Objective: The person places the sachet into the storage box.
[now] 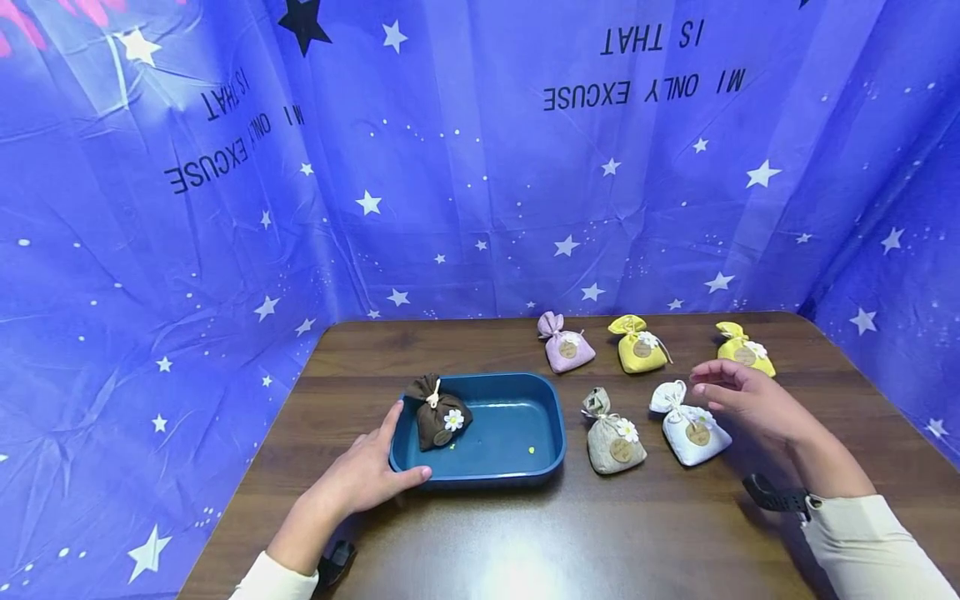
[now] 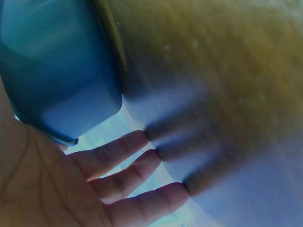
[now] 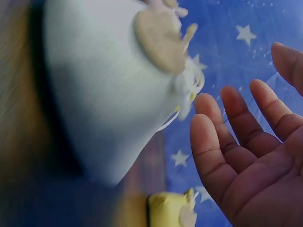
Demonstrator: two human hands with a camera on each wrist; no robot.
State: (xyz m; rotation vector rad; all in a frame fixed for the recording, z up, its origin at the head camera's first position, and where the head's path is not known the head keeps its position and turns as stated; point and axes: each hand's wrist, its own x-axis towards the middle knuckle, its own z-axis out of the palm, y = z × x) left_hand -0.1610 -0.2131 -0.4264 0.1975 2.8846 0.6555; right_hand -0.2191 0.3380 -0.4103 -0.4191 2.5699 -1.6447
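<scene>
My left hand (image 1: pixel 362 468) rests against the left end of a blue plastic tub (image 1: pixel 480 479), its index finger at the left rim and thumb at the near-left corner. In the left wrist view, three fingers (image 2: pixel 144 203) extend loosely beside the tub. Inside the tub, a dark brown drawstring sachet (image 1: pixel 431 423) with a white flower leans at the left. My right hand (image 1: pixel 757 408) hovers just right of a white sachet (image 1: pixel 693 437), fingers loosely bent and holding nothing. The right wrist view shows that white sachet (image 3: pixel 109 80) close, apart from the fingers (image 3: pixel 206 142).
A grey-beige sachet (image 1: pixel 611 446) stands between the tub and the white one. Along the back lie a pink sachet (image 1: pixel 566 350), a yellow sachet (image 1: pixel 640 354) and another yellow sachet (image 1: pixel 746 354). A starry blue curtain (image 1: pixel 487 208) rises behind the wooden table (image 1: pixel 570 542).
</scene>
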